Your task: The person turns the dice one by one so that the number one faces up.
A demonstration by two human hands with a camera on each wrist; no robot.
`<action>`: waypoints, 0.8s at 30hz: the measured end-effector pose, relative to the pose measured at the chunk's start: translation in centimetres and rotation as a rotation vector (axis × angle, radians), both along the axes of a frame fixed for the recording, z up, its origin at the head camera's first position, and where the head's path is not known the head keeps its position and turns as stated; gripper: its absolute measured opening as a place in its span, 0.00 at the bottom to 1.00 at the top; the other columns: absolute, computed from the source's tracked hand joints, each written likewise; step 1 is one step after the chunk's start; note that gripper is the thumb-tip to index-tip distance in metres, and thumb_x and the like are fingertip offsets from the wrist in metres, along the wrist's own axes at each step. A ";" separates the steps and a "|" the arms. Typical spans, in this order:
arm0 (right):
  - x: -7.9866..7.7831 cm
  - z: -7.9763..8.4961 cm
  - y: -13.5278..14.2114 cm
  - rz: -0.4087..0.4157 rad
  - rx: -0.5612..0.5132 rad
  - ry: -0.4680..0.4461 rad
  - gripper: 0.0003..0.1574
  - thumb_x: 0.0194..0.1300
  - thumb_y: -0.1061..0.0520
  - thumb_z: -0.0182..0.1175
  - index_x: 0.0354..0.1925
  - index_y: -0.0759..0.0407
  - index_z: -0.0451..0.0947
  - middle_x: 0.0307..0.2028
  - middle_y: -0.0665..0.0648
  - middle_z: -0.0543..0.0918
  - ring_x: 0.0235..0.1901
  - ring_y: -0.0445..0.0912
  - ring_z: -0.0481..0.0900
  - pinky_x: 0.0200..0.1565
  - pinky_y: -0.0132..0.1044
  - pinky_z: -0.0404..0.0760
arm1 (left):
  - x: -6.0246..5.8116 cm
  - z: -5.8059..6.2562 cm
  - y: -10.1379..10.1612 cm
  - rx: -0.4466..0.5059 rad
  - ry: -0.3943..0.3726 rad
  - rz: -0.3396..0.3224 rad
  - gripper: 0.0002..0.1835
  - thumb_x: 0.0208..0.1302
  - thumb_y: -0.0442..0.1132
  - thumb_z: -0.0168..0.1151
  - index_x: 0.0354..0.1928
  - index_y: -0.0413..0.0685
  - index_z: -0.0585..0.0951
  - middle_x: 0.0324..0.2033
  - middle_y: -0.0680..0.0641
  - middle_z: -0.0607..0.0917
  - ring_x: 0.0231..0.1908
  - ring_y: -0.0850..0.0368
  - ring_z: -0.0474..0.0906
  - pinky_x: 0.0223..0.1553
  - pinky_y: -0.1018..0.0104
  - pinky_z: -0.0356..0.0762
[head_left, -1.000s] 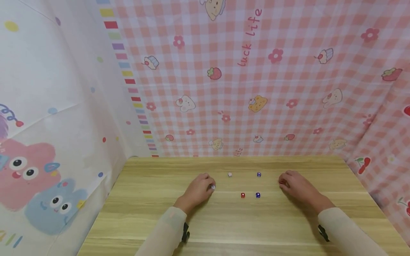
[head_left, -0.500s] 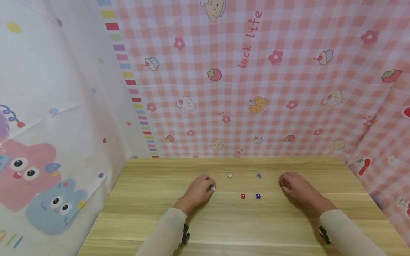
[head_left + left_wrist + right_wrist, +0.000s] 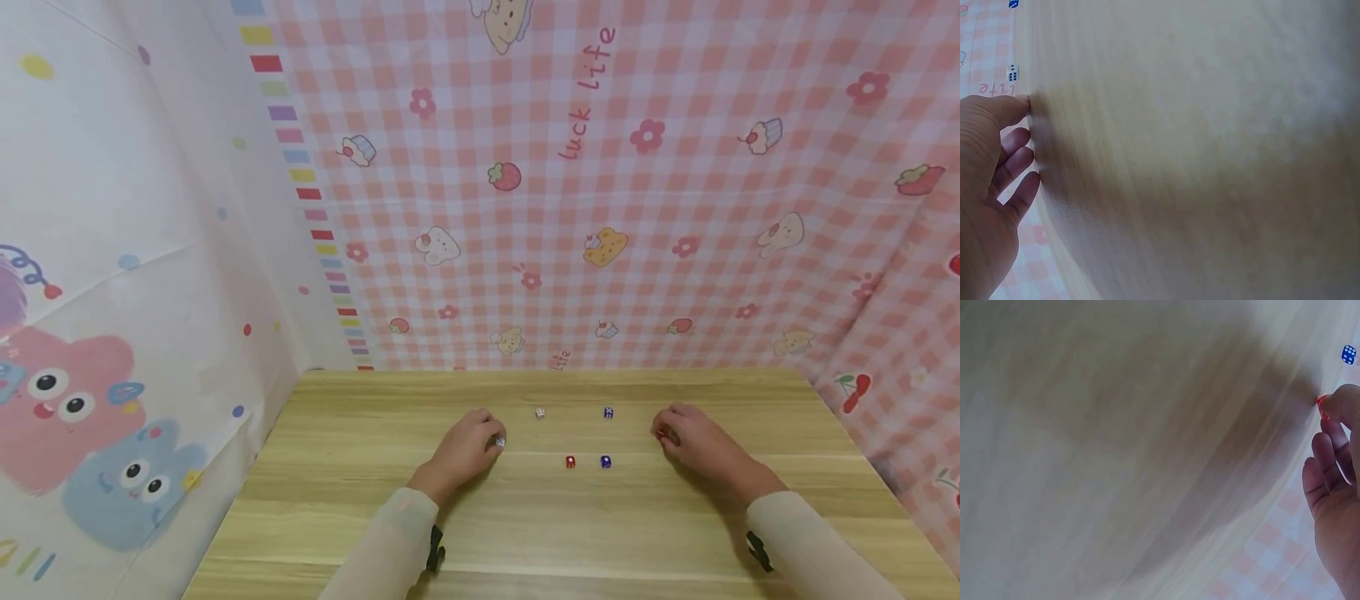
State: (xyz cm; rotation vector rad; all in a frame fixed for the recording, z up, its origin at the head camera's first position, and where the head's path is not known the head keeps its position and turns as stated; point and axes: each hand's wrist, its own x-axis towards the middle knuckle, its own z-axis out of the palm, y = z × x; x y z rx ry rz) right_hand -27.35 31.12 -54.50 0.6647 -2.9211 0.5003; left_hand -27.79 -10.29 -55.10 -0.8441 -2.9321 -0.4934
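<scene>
Left of the middle of the table, my left hand [image 3: 467,446] pinches a white die [image 3: 500,442] between thumb and fingers; in the left wrist view the thumb hides it. My right hand [image 3: 697,440], on the right, pinches a red die [image 3: 661,434], whose edge [image 3: 1322,406] peeks past the thumb in the right wrist view. Between the hands lie more dice: a white one [image 3: 540,413] and a blue one [image 3: 608,412] farther back, with a red die [image 3: 571,462] and another blue die [image 3: 606,462] side by side nearer to me.
All this is on a wood-grain table [image 3: 525,533]. A pink checked cloth [image 3: 555,200] hangs behind its back edge, and a white printed cloth [image 3: 187,275] hangs at the left. Dark straps [image 3: 435,548] show at my sleeve cuffs.
Both hands keep their grip on their dice, and the dice on the table stay in place. Only the head view has shifted slightly.
</scene>
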 end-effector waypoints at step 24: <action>0.1 -0.2 0.1 0.027 -0.026 0.044 0.11 0.62 0.67 0.69 0.38 0.53 0.80 0.37 0.48 0.80 0.40 0.45 0.77 0.44 0.47 0.81 | -0.1 0.0 0.0 0.004 -0.005 0.003 0.03 0.69 0.41 0.68 0.42 0.56 0.85 0.45 0.54 0.82 0.49 0.56 0.76 0.53 0.61 0.80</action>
